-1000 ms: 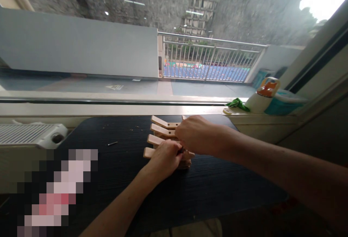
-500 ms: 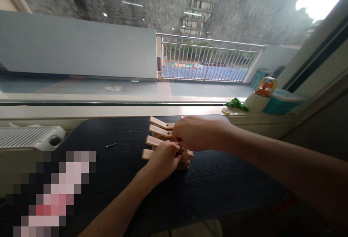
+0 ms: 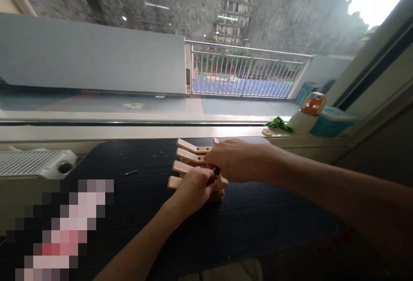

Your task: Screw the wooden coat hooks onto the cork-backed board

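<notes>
A small wooden assembly (image 3: pixel 191 156) with several pale, angled slats and dark round holes rests on the black table (image 3: pixel 129 212). My left hand (image 3: pixel 196 186) is closed at its near slats, with thumb and fingertips pinched together. Close above, my right hand (image 3: pixel 237 160) is curled shut around a small dark tool (image 3: pixel 216 171), which shows between both hands. The tool's kind and its tip are hidden by my fingers. Whether my left fingers grip a slat or the tool's lower end is hard to see.
A thin metal piece (image 3: pixel 131 172) and small crumbs lie on the table left of the assembly. On the windowsill are a green cloth (image 3: pixel 279 124), a white-and-orange bottle (image 3: pixel 305 115) and a teal box (image 3: pixel 332 124). A white radiator (image 3: pixel 35 162) stands at left.
My right hand has turned slightly at the wrist, so more of the dark tool shows between the hands. My left hand stays in place on the wooden assembly.
</notes>
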Motion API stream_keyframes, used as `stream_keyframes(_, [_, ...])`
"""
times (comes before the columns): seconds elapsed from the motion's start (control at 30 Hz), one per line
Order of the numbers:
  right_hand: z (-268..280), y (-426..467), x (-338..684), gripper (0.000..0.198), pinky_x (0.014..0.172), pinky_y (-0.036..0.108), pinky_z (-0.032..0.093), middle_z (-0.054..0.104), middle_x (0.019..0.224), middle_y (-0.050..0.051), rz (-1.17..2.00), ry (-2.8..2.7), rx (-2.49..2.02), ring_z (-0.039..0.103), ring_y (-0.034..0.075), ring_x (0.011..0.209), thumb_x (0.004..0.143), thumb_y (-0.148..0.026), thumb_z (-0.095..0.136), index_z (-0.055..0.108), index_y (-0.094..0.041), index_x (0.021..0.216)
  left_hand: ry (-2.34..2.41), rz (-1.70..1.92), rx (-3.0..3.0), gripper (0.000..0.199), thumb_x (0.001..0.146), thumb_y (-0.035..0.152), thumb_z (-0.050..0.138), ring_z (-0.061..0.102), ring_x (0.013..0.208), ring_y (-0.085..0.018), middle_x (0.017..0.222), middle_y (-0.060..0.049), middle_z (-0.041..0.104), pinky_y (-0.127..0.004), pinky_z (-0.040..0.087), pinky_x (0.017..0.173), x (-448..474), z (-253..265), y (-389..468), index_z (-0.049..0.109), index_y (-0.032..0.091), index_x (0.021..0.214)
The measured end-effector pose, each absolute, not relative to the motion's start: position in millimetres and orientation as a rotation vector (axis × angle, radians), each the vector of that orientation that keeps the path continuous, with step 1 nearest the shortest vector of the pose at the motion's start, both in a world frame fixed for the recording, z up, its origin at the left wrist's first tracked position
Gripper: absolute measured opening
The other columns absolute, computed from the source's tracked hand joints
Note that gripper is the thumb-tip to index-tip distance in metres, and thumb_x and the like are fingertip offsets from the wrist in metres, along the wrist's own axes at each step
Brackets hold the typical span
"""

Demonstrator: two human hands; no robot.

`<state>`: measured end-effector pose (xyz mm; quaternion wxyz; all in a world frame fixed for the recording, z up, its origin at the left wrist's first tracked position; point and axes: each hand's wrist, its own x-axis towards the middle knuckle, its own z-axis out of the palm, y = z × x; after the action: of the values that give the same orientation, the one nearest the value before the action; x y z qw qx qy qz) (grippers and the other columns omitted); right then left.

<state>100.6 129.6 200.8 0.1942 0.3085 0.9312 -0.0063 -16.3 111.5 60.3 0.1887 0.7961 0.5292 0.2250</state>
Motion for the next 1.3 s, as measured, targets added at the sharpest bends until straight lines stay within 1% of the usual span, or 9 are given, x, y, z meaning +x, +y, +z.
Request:
stream_keyframes(0.17, [195.1, 137.5, 103.7, 0.015, 0.048, 0.024, 0.027, 0.063, 0.067, 0.005, -0.060, 2.647, 0.827, 0.046, 0.010, 0.054, 0.073, -0.014, 0.054, 0.069, -0.012, 0.078, 1.518, 0.646, 2.264, 0.010, 0.077, 0.021, 0.053, 0.060, 0.073, -0.017, 0.079, -0.005, 0.067, -0.024, 0.039, 0.062, -15.6, 60.4, 110.5, 0.062, 0.017, 0.074])
stream_keyframes(0.43, [191.0, 145.1, 109.4, 0.021, 0.048, 0.024, 0.031, 0.064, 0.069, 0.006, -0.065, 2.609, 1.037, 0.052, 0.014, 0.058, 0.072, -0.030, 0.057, 0.069, -0.016, 0.083, 1.494, 0.603, 2.254, 0.011, 0.078, 0.018, 0.051, 0.059, 0.072, -0.015, 0.077, -0.003, 0.066, -0.023, 0.037, 0.061, -14.8, 61.3, 111.8, 0.060, 0.018, 0.072])
stream_keyframes(0.53, [196.7, 137.9, 104.0, 0.018, 0.050, 0.026, 0.031, 0.064, 0.071, 0.006, 0.069, 2.599, 0.961, 0.054, 0.016, 0.061, 0.071, -0.023, 0.058, 0.068, -0.016, 0.085, 1.513, 0.630, 2.293, 0.010, 0.077, 0.019, 0.051, 0.059, 0.071, -0.016, 0.076, -0.003, 0.066, -0.024, 0.038, 0.061, -14.4, 60.2, 111.8, 0.059, 0.018, 0.071])
stream_keyframes(0.63, [202.0, 130.5, 98.6, 0.015, 0.052, 0.026, 0.031, 0.064, 0.071, 0.006, 0.092, 2.581, 0.914, 0.055, 0.015, 0.063, 0.071, -0.011, 0.058, 0.068, -0.015, 0.082, 1.527, 0.674, 2.297, 0.010, 0.077, 0.019, 0.052, 0.059, 0.072, -0.016, 0.078, -0.005, 0.066, -0.023, 0.038, 0.060, -14.2, 59.2, 111.0, 0.060, 0.017, 0.071])
stream_keyframes(0.73, [202.7, 128.0, 95.8, 0.017, 0.052, 0.026, 0.032, 0.065, 0.072, 0.007, 0.106, 2.550, 0.891, 0.055, 0.014, 0.063, 0.074, -0.006, 0.054, 0.068, -0.013, 0.081, 1.497, 0.683, 2.285, 0.012, 0.078, 0.019, 0.051, 0.060, 0.071, -0.016, 0.078, -0.004, 0.066, -0.022, 0.038, 0.059, -14.6, 58.5, 110.5, 0.060, 0.017, 0.071])
stream_keyframes(0.87, [196.6, 132.3, 94.7, 0.015, 0.053, 0.026, 0.033, 0.065, 0.071, 0.007, 0.114, 2.556, 0.853, 0.057, 0.016, 0.065, 0.075, -0.010, 0.054, 0.068, -0.012, 0.081, 1.497, 0.677, 2.268, 0.012, 0.077, 0.020, 0.051, 0.061, 0.070, -0.015, 0.078, -0.004, 0.067, -0.022, 0.037, 0.058, -15.1, 58.5, 111.2, 0.062, 0.018, 0.072])
stream_keyframes(1.03, [194.5, 133.4, 94.4, 0.023, 0.053, 0.027, 0.035, 0.065, 0.076, 0.011, 0.124, 2.550, 0.969, 0.059, 0.020, 0.069, 0.081, -0.027, 0.053, 0.069, -0.011, 0.085, 1.492, 0.674, 2.256, 0.014, 0.076, 0.017, 0.051, 0.061, 0.071, -0.015, 0.078, -0.003, 0.068, -0.023, 0.038, 0.059, -14.2, 60.7, 111.5, 0.065, 0.019, 0.075])
stream_keyframes(1.13, [202.7, 127.3, 94.9, 0.020, 0.054, 0.028, 0.035, 0.066, 0.080, 0.009, 0.111, 2.516, 0.975, 0.059, 0.020, 0.071, 0.078, -0.021, 0.057, 0.067, -0.012, 0.092, 1.502, 0.641, 2.260, 0.014, 0.076, 0.019, 0.051, 0.061, 0.070, -0.016, 0.077, -0.004, 0.068, -0.023, 0.039, 0.059, -13.7, 61.8, 111.0, 0.065, 0.018, 0.074])
stream_keyframes(1.3, [216.2, 116.9, 90.2, 0.018, 0.052, 0.027, 0.032, 0.065, 0.076, 0.005, 0.043, 2.491, 0.879, 0.056, 0.015, 0.067, 0.075, -0.005, 0.054, 0.068, -0.013, 0.084, 1.543, 0.639, 2.279, 0.016, 0.078, 0.022, 0.051, 0.063, 0.076, -0.019, 0.082, -0.007, 0.070, -0.025, 0.041, 0.062, -15.1, 59.7, 111.2, 0.066, 0.017, 0.077])
